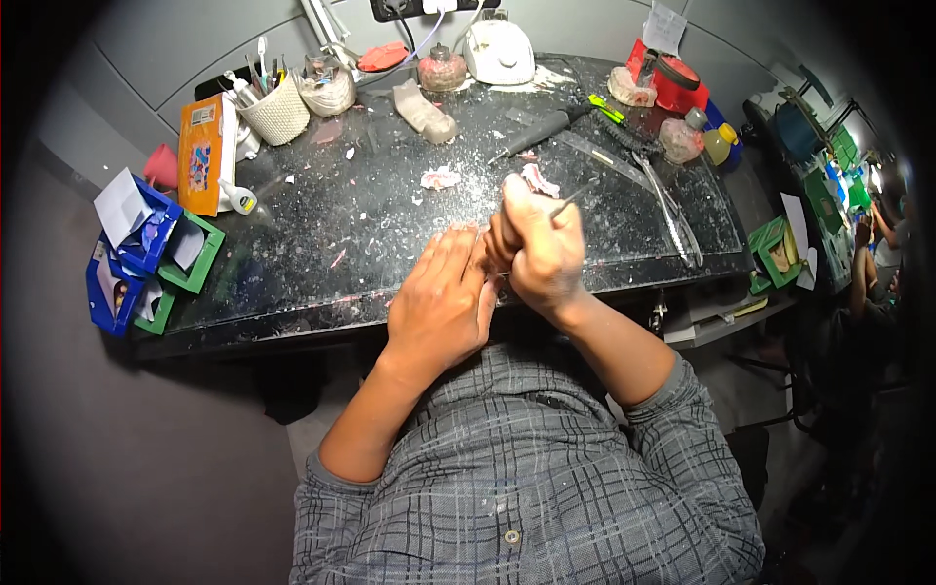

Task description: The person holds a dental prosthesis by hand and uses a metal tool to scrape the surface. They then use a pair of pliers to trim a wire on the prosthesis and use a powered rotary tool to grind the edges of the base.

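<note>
At the bench's front edge my two hands meet. My right hand [541, 244] is closed in a fist round a slim metal hand tool [565, 203], whose thin end sticks out past the thumb side; the rest of it is hidden. Palm down, my left hand [437, 297] is closed with its fingers together against the right hand; whatever it grips is hidden beneath. Just beyond the hands lie a small pink-and-white piece [441, 178] and another pink-and-white piece [539, 179], both like dentures. A dark handpiece [534, 135] with a cord rests behind them.
White dust and scraps cover the black bench [312, 224]. On the left stand blue and green trays [146, 229], an orange box [200, 161] and a tool cup [276, 115]. A pale plaster block [424, 112], a steel ruler [604, 156] and metal tweezers-like tools [673, 219] lie farther off.
</note>
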### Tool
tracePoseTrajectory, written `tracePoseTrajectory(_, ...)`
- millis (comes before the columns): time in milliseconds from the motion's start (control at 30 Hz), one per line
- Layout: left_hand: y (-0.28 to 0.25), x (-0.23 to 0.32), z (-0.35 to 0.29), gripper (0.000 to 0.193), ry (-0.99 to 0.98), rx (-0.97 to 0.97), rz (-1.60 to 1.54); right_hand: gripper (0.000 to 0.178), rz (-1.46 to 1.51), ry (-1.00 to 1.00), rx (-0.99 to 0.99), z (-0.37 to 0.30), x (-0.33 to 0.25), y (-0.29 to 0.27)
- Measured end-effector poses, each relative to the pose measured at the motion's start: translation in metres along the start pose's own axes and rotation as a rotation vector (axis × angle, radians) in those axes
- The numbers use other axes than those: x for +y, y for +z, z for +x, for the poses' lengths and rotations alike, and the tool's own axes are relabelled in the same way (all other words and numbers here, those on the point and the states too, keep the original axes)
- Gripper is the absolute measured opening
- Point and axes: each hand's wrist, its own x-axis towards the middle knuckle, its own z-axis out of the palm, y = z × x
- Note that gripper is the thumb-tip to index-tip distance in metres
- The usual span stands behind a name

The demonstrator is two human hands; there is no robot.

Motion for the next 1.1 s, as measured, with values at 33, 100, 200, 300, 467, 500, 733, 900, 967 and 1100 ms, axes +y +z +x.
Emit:
tracePoseTrajectory(33, 0.001, 0.001, -0.003, 0.048, -0.01, -0.008, 0.01, 0.049, 0.02, -0.003, -0.008, 0.001, -0.004, 0.0)
tracePoseTrajectory(100, 0.001, 0.0, -0.001, 0.048, -0.007, -0.013, 0.008, 0.047, -0.046, -0.063, -0.058, 0.005, 0.005, -0.006)
tracePoseTrajectory(200, 0.001, 0.002, -0.001, 0.049, 0.0, 0.004, 0.006, 0.046, -0.039, 0.027, -0.007, 0.001, 0.007, -0.009)
tracePoseTrajectory(300, -0.001, 0.001, -0.001, 0.049, 0.001, -0.008, 0.015, 0.047, 0.045, 0.003, -0.042, 0.002, -0.011, -0.006)
tracePoseTrajectory(467, -0.001, 0.001, 0.0, 0.048, 0.0, -0.005, 0.001, 0.046, -0.017, 0.009, -0.026, 0.001, 0.001, -0.004)
tracePoseTrajectory(500, 0.0, 0.001, -0.002, 0.049, -0.004, -0.014, 0.001, 0.046, -0.008, -0.007, -0.047, 0.001, -0.005, -0.005)
tracePoseTrajectory(733, -0.001, 0.001, -0.002, 0.044, -0.001, 0.01, -0.042, 0.051, -0.174, 0.09, -0.026, 0.001, 0.007, -0.015)
tracePoseTrajectory(900, -0.009, 0.001, -0.003, 0.048, -0.054, 0.006, -0.187, 0.056, -0.127, 0.136, -0.15, 0.018, -0.03, -0.04)
tracePoseTrajectory(967, -0.012, 0.0, -0.005, 0.045, -0.128, 0.02, -0.365, 0.065, -0.202, 0.15, -0.141, 0.019, -0.037, -0.043)
tracePoseTrajectory(1100, -0.027, -0.008, -0.008, 0.048, -0.241, 0.11, -0.739, 0.063, -0.166, 0.089, -0.1, 0.014, -0.046, -0.04)
